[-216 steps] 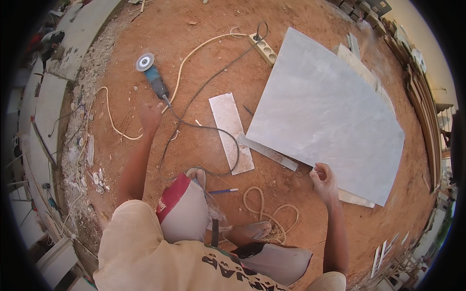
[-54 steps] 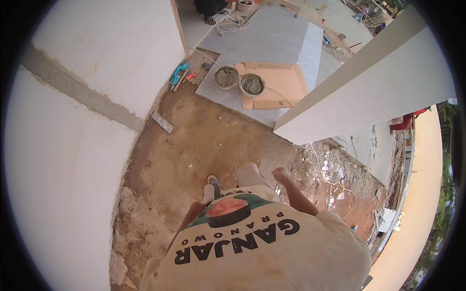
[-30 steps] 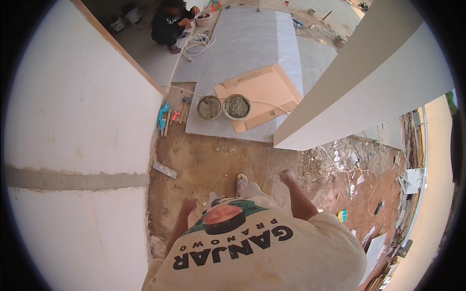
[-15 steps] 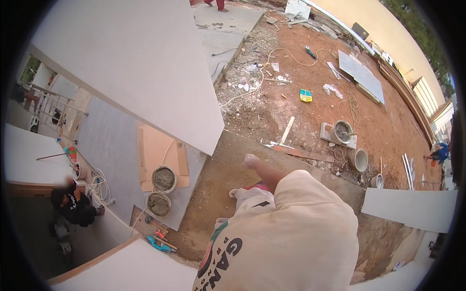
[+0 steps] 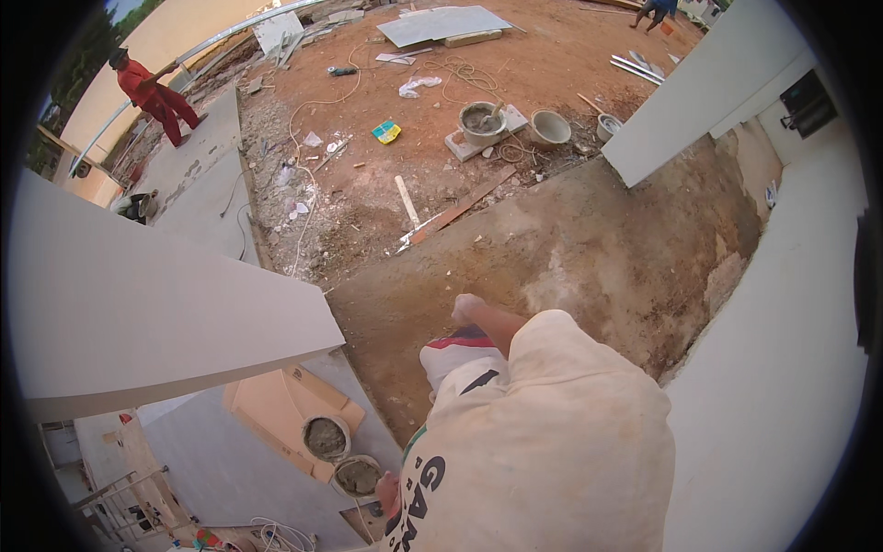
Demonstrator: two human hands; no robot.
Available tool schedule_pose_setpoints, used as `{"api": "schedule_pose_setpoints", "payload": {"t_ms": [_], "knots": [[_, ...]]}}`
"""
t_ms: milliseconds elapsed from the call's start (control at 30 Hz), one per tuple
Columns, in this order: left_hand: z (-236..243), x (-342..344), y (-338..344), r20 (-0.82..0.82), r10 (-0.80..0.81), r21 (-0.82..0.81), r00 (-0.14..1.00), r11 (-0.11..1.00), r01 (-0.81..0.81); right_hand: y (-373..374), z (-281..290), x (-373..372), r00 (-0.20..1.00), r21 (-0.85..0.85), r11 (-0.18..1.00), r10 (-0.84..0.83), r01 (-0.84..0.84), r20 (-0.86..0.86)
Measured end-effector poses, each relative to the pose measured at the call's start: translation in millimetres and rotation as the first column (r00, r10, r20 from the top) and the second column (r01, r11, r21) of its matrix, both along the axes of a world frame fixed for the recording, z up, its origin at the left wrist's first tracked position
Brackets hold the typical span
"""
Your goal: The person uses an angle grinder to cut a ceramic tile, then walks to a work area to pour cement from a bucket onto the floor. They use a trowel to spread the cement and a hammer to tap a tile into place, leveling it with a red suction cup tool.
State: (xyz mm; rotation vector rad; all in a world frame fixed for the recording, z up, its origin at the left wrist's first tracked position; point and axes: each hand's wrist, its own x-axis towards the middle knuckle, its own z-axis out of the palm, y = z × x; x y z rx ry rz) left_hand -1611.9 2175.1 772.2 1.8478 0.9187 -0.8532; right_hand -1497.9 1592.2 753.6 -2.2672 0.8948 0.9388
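My right hand (image 5: 468, 308) hangs in front of my body, above the damp cement floor (image 5: 395, 304). Its dusty fingers are curled closed, and nothing shows in them. Low on my left side, my left hand (image 5: 388, 493) is half hidden by my pale printed shirt (image 5: 570, 442); its fingers cannot be made out. In the picture it lies beside a bucket of wet mortar (image 5: 359, 477), and I cannot tell whether they touch. A second mortar bucket (image 5: 326, 438) stands close by, at the edge of a flattened cardboard sheet (image 5: 267, 409).
White wall ends jut in at left (image 5: 175, 294) and right (image 5: 699, 101). Beyond the cement lie a wooden plank (image 5: 464, 204), a mortar bucket on a block (image 5: 482, 121), an empty-looking bucket (image 5: 550, 129) and loose cords. A person in red (image 5: 156, 97) stands far left.
My view has swung right, showing more cement floor and the right wall. My left hand has come into sight. The person in red now shows fully; the person seated at lower left has left view.
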Motion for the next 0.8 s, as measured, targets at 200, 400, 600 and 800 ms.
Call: {"api": "schedule_pose_setpoints", "payload": {"t_ms": [200,400,600,800], "knots": [[3.3,25.9,-9.6,0.054,-0.250,-0.079,0.967,0.964,0.254,18.4,19.9,-116.7,0.999,0.003,1.000,0.007,-0.007,-0.048],[-9.7,37.3,-31.7,0.128,-0.747,-0.188,0.652,0.627,0.756,10.3,9.8,-206.6,0.994,-0.004,0.997,-0.083,0.083,-0.075],[-73.1,38.6,-53.1,0.234,-0.935,0.409,-0.268,-0.156,0.899,-53.5,-26.8,-247.9,0.984,-0.113,0.978,-0.176,0.174,-0.004],[-64.0,52.6,-112.8,0.098,-0.943,0.465,-0.319,-0.240,0.852,-102.7,-6.7,-242.2,0.949,-0.011,0.949,-0.316,0.316,0.012]]}}
